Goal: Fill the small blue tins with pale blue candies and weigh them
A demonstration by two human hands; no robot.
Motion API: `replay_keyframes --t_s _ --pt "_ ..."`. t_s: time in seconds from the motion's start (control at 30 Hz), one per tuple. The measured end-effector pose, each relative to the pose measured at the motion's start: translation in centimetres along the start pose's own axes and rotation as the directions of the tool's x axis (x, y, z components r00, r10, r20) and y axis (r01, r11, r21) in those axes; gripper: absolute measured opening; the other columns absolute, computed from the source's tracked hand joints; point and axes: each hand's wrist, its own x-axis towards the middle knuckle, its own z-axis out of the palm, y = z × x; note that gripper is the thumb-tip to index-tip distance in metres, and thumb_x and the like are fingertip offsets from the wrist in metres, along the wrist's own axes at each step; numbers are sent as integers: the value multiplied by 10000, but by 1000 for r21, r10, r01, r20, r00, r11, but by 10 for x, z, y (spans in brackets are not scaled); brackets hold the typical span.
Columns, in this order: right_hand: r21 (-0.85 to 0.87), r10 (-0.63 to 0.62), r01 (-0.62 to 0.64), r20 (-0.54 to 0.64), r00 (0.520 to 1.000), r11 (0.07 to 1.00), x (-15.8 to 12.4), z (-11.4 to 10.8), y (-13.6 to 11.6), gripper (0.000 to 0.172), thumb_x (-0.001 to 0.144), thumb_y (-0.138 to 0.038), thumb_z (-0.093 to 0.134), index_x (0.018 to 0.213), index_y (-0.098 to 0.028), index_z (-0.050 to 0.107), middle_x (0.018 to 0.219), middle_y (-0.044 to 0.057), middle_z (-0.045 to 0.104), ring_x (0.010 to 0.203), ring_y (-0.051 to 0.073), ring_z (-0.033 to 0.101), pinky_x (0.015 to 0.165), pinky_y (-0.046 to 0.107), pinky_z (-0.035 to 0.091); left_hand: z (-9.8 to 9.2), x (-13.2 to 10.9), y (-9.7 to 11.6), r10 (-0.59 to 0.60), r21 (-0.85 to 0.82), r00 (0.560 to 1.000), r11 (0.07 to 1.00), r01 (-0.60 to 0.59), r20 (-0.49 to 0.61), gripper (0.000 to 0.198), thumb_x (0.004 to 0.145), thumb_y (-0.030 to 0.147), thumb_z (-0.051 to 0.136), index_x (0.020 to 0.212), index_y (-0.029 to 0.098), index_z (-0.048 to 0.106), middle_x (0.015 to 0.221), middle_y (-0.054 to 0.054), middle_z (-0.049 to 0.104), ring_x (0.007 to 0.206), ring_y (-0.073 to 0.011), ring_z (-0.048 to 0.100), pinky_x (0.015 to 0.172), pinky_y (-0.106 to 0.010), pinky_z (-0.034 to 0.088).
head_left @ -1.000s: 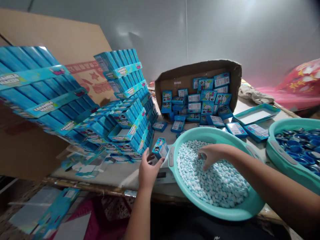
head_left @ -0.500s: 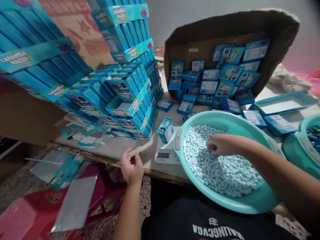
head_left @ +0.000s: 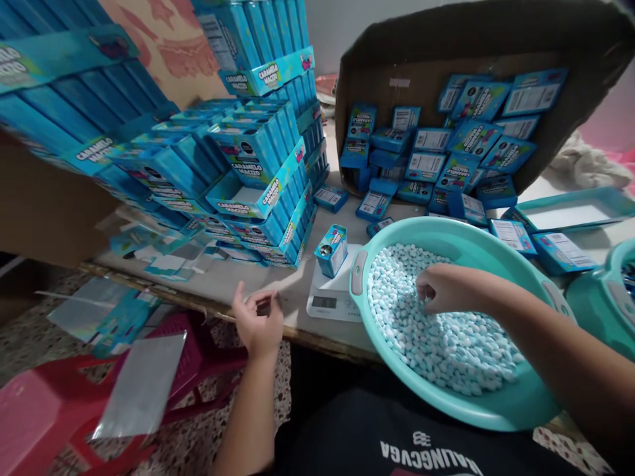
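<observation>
My right hand [head_left: 444, 289] dips into a turquoise tub [head_left: 536, 403] of small pale-blue and white candies [head_left: 461, 357]. Its fingers are curled and pinched at the candy surface; the tips are partly hidden. To the left of the tub, a small blue candy box [head_left: 332, 250] stands upright on a white kitchen scale [head_left: 342, 309], its top open with candies visible inside. The tub's left handle overlaps the scale in view. Over the table's front edge, my left hand [head_left: 258, 320] is palm up with fingers loosely bent and apart, holding nothing.
Stacked trays of blue boxes [head_left: 268, 225] rise at the left. A tilted cardboard carton [head_left: 397, 66] with many blue boxes lies behind the tub. An open tray [head_left: 570, 215] and another turquoise tub [head_left: 590, 297] are at right. Stools [head_left: 44, 396] stand lower left.
The view has shifted slightly, so the stacks and carton sit higher and closer. My left hand's fingers have spread a little. My right hand stays among the candies.
</observation>
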Motion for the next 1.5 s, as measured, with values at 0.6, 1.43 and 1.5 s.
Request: replay_keyframes --t_s 0.6,1.43,1.5 --pt "419 -15 115 -236 972 900 7 -13 -1 199 833 -276 599 924 -141 714 928 118 747 846 232 684 744 306 502 78 27 105 390 -2 828 905 -426 402 391 798 257 721 1170 147 673 1062 -135 730 989 -273 703 857 -383 574" --pt "929 -42 307 -322 946 -209 8 -24 -8 671 1000 -657 215 981 -174 681 1207 125 709 1155 248 632 1059 381 407 84 28 174 864 -7 350 378 -926 363 458 899 197 629 1352 270 625 1207 -90 669 1115 -275 556 943 -421 444" --pt "930 -13 318 -325 946 -183 7 -24 -6 664 998 -660 227 998 -179 685 1237 121 699 1174 251 623 1072 392 397 81 27 170 863 5 407 425 -905 298 415 902 226 633 1315 255 656 1175 -95 674 1101 -272 565 962 -420 450"
